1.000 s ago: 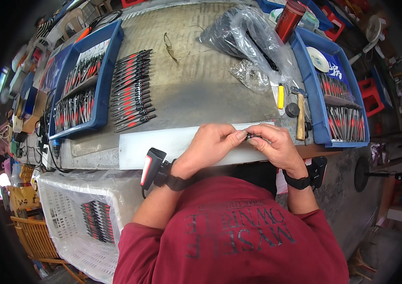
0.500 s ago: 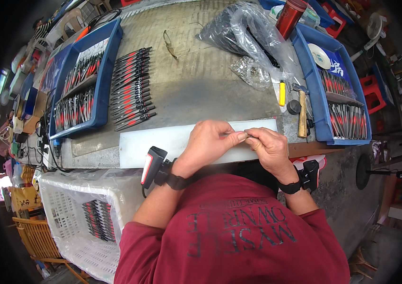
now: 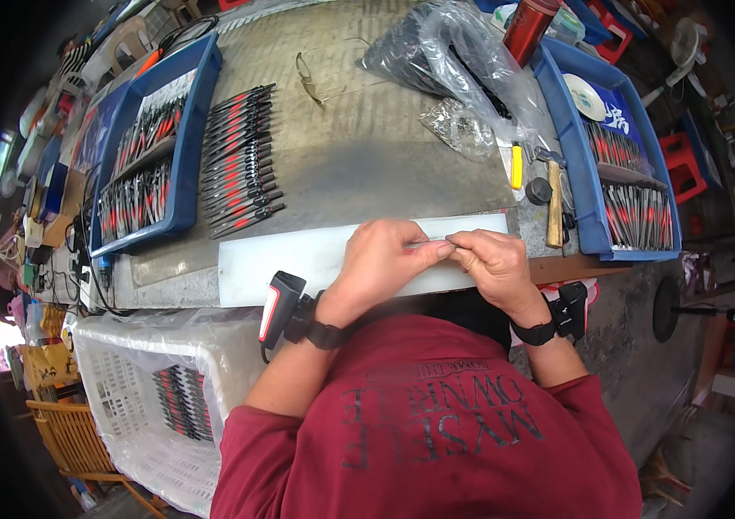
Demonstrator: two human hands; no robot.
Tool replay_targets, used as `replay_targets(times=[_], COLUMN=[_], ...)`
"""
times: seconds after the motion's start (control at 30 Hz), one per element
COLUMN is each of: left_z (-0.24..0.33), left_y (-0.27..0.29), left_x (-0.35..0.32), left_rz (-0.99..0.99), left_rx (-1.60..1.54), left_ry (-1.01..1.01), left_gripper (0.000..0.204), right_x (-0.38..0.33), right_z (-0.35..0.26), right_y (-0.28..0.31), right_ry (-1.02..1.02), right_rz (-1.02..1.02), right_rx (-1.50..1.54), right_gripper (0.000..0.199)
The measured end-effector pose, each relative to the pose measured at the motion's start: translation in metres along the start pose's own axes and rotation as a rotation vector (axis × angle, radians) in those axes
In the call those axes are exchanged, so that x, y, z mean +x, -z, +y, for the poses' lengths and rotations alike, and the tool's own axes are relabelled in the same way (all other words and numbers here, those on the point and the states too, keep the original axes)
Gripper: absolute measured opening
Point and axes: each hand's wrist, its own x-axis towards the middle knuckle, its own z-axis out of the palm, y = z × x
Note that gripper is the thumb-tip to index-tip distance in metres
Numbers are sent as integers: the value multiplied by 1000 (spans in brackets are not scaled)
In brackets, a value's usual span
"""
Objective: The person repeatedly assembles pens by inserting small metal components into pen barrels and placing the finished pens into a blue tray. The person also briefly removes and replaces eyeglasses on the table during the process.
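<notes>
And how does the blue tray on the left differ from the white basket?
The blue tray is up at the table's left side; the white basket stands by its near edge. The tray's walls look solid, while the basket's are full of slots. Clear plastic drapes the basket but not the tray. Both hold red-and-black pieces.

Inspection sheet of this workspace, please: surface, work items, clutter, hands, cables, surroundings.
Surface: smudged table; white board along the near edge.
Work items: row of red-and-black pieces; similar ones in left blue tray and right blue tray.
Clutter: plastic bag, hammer, red tumbler.
Hands: left hand and right hand over the board, pinching a slim piece, mostly hidden.
Cables: dark cable beside the table's left edge.
Surroundings: white basket near left; fan far right.
</notes>
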Motion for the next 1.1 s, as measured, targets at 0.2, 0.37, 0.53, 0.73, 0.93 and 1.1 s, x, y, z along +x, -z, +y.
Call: replay_targets(times=[0.2,0.37,0.53,0.73,0.93,1.1], left_z=[-11,-13,-14,-19,-14,-6], left_y=[3,3,0,-2,2,1], left_x=[6,8,6,6,4,6], left_rz=[-128,-161,-108,-106,-124,12], left_rx=[-164,-169,-125,-125,-98,90], left_ry=[14,43,27,6,55,-31], left_gripper=[42,47,48,46,40,43], right_x=[4,4,5,6,5,-1], right_z=[2,2,-1,-2,-1,1], right_y=[8,10,9,7,10,0], right_ry=[5,18,-16,23,10,-211], right_rz=[-50,-73,-99,-86,-168,-80], right_rx=[89,77,108,108,62,145], right_gripper=[12,13,13,13,11,16])
